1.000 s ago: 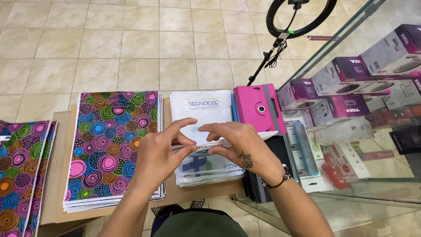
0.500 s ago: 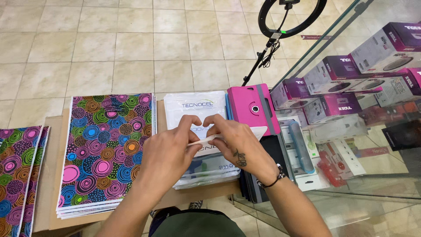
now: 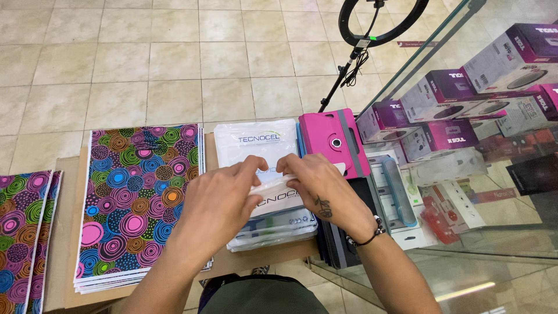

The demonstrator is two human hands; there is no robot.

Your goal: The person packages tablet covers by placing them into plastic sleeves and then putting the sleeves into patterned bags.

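A white plastic sleeve (image 3: 268, 187) is pinched by both hands, left (image 3: 218, 200) and right (image 3: 319, 189), above the stack of packets (image 3: 273, 227) near the tabletop's front edge; steady fingertip grip is needed.

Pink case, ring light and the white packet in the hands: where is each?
pink case (image 3: 331, 139), head view, on its front near the round hole.
ring light (image 3: 350, 35), head view, on the black ring's lower left.
white packet (image 3: 272, 187), head view, on the strip between the two hands.

Both hands, left hand (image 3: 218, 200) and right hand (image 3: 322, 192), cover most of the white packet (image 3: 273, 187) they pinch, and the second patterned stack (image 3: 23, 232) at the tabletop's left edge is cut off.
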